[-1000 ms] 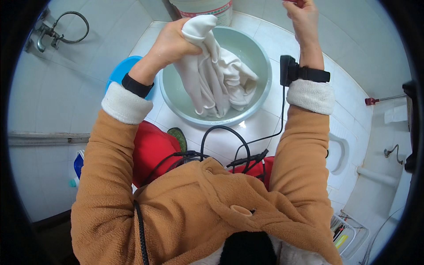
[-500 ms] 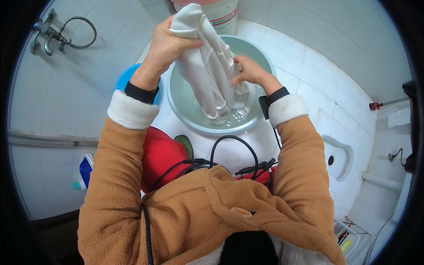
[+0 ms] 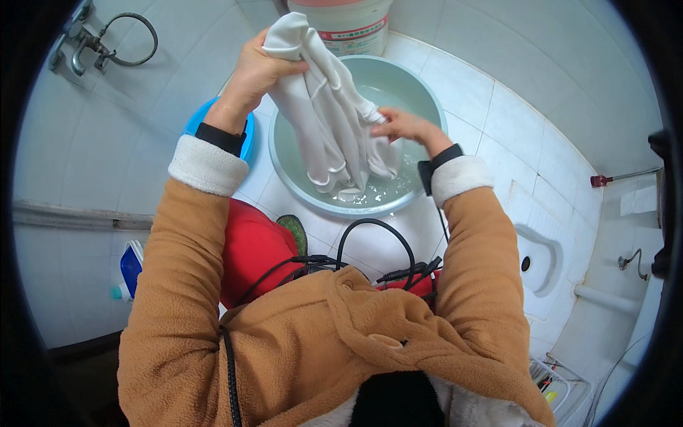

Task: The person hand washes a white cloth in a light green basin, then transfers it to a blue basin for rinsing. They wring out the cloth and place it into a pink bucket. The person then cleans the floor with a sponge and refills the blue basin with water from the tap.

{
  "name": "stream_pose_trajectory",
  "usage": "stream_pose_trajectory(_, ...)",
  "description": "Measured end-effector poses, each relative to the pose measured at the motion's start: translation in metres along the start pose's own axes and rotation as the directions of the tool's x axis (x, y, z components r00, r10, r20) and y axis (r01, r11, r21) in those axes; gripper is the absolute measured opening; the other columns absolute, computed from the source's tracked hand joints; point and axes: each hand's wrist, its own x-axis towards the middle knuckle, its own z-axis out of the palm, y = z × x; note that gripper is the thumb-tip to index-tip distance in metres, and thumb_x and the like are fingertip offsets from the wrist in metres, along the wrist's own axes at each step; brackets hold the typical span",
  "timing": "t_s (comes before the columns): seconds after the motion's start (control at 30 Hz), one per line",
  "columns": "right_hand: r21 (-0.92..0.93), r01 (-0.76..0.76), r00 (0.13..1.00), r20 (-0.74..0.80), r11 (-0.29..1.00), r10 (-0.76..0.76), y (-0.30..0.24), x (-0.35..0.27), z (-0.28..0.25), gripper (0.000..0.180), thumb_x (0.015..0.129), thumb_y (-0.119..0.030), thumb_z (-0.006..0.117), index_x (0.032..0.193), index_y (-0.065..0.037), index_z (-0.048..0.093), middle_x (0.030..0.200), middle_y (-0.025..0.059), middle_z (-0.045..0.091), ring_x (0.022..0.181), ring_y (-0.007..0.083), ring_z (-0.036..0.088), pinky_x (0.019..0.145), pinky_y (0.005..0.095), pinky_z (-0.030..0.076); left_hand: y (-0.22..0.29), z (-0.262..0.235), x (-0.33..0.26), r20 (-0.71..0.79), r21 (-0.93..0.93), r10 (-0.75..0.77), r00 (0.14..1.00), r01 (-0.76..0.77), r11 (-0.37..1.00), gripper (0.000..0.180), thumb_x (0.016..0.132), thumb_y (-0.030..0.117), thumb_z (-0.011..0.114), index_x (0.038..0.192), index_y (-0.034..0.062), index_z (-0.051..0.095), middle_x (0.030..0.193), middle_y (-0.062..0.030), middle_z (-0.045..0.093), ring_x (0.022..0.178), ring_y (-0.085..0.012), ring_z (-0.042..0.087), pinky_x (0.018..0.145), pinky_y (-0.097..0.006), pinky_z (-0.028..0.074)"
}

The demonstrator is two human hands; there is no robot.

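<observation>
Left hand (image 3: 257, 67) gripping top of white cloth (image 3: 324, 121), fingers closed around it, lifting it above pale green basin (image 3: 427, 92). Right hand (image 3: 400, 127) pinching cloth lower down, fingers closed. Cloth's lower end dipping in water. Basin sitting on tiled floor (image 3: 526, 114).

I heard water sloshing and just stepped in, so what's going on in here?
A person in a tan fleece jacket is crouched over a pale green basin of water on the tiled floor. The left hand holds a white cloth up by its top end, so it hangs down into the basin. The right hand grips the cloth lower down, just above the water. A blue basin sits to the left, and a white bucket stands behind.
</observation>
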Motion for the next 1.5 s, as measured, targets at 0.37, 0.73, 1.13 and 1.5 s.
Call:
stream_pose_trajectory(0.37,0.094,0.619,0.652,-0.614,0.780,-0.444,-0.128,-0.046,-0.050,0.026,0.093,-0.014,0.055,0.118,-0.006,0.054,0.098,0.0043,0.063,0.084,0.0126,0.061,0.073,0.0280,0.051,-0.039,0.005,0.013,-0.120,0.441,0.156,0.980,-0.088,0.893,0.050,0.063,0.017,0.087,0.106,0.0079,0.062,0.094,-0.0083,0.070,0.086,-0.0233,0.068,0.078,-0.036,0.053)
stream_pose_trajectory(0.73,0.502,0.570,0.795,-0.536,0.650,-0.284,-0.143,-0.032,-0.003,0.032,0.098,-0.027,0.058,0.112,0.001,0.061,0.095,0.0068,0.067,0.084,0.0159,0.065,0.077,0.0286,0.054,-0.015,0.033,0.022,-0.307,0.473,0.080,0.948,0.079,0.878,0.057,0.072,0.042,0.081,0.112,0.0058,0.061,0.094,-0.0075,0.071,0.082,-0.0220,0.070,0.070,-0.035,0.055)
stream_pose_trajectory(1.13,0.243,0.284,0.938,-0.270,0.927,-0.217,-0.100,-0.005,0.028,0.050,0.055,-0.011,0.082,0.098,0.004,0.061,0.093,0.0130,0.065,0.082,0.0223,0.065,0.071,0.0357,0.052,-0.012,0.067,-0.018,0.412,-0.339,-0.400,0.819,0.545,0.767,0.059,0.092,0.059,0.052,0.102,0.0012,0.058,0.095,-0.0100,0.053,0.090,-0.0344,0.067,0.076,-0.041,0.059)
stream_pose_trajectory(1.5,-0.125,0.679,0.487,-0.660,0.723,-0.571,-0.170,-0.017,0.015,0.029,0.058,-0.002,0.070,0.087,-0.002,0.067,0.079,0.0104,0.067,0.073,0.0234,0.064,0.066,0.0346,0.051,-0.037,0.059,-0.012,0.776,-0.299,-0.473,0.418,0.903,0.307,0.116,0.079,0.086,0.031,0.149,-0.0044,0.007,0.136,-0.0377,0.043,0.109,-0.0515,0.059,0.082,-0.059,0.054)
